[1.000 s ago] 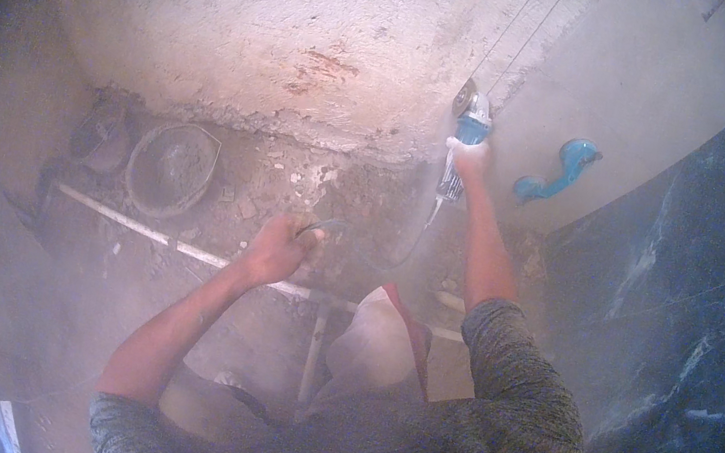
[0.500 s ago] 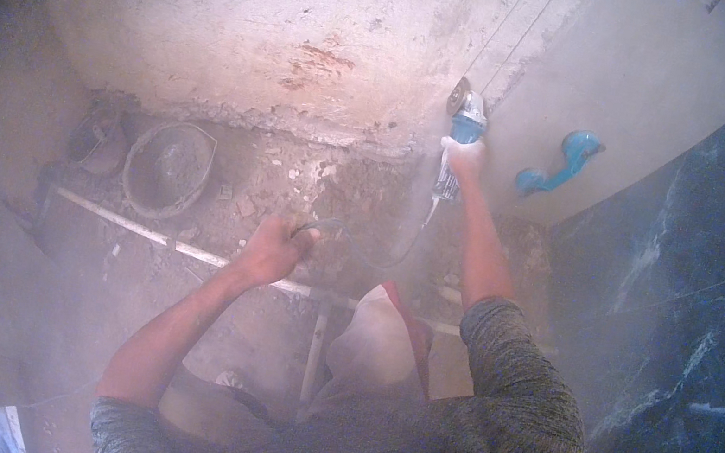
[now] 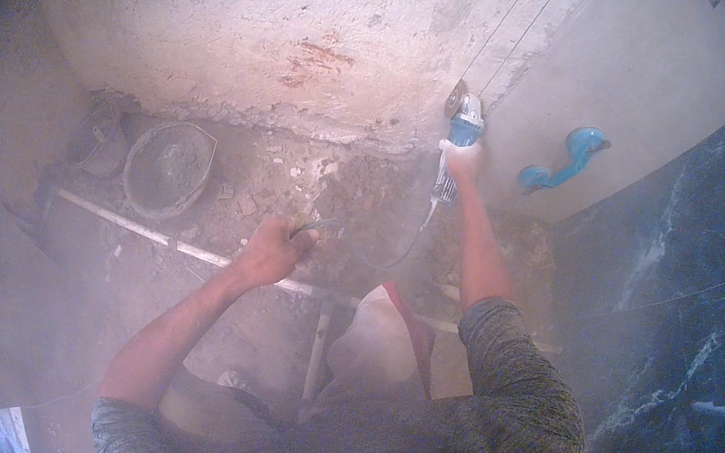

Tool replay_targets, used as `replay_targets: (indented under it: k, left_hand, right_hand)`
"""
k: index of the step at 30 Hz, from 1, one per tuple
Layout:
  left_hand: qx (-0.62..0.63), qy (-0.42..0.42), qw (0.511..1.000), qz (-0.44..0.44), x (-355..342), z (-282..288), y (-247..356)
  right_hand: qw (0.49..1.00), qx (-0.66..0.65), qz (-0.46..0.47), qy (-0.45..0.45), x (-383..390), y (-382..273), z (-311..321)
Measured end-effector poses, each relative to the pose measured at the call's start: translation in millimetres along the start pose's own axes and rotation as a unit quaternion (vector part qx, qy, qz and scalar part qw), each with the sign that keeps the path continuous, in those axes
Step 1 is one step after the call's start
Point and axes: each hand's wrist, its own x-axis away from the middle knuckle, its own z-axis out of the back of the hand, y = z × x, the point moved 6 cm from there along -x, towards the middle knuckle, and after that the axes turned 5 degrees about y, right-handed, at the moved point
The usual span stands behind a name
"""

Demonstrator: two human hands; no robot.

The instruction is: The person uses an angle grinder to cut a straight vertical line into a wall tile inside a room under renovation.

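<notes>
My right hand (image 3: 463,161) is closed around the body of a teal and white angle grinder (image 3: 464,131). The grinder's disc (image 3: 455,100) is at the wall (image 3: 252,23), by the lower end of one of two thin parallel lines that run up it. From the tool's rear a power cord (image 3: 418,235) hangs down and curves left. My left hand (image 3: 274,252) is closed on a dark length of cord (image 3: 316,224), away from the wall. Haze blurs the contact between disc and wall.
A round pan (image 3: 168,169) stands on the rubble-strewn floor at left, beside a dusty bucket (image 3: 99,142). A white pipe (image 3: 115,218) crosses the floor. Blue pipe fittings (image 3: 569,162) stick out of the wall at right, near dark marbled panels (image 3: 679,302). Dust hangs in the air.
The grinder and my right hand have shifted very slightly down along the wall. My left hand stays in place with the cord.
</notes>
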Motion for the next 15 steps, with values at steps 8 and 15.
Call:
replay_targets:
  k: [8,15]
  left_hand:
    - [0.004,-0.011,1.000,0.003,-4.0,-2.8,0.8]
    - [0.006,-0.014,1.000,0.025,-9.3,-6.2,-9.9]
  right_hand:
    - [1.000,0.006,-0.017,-0.019,-12.2,41.4,-24.4]
    - [1.000,0.001,0.002,-0.003,-5.8,39.4,-23.2]
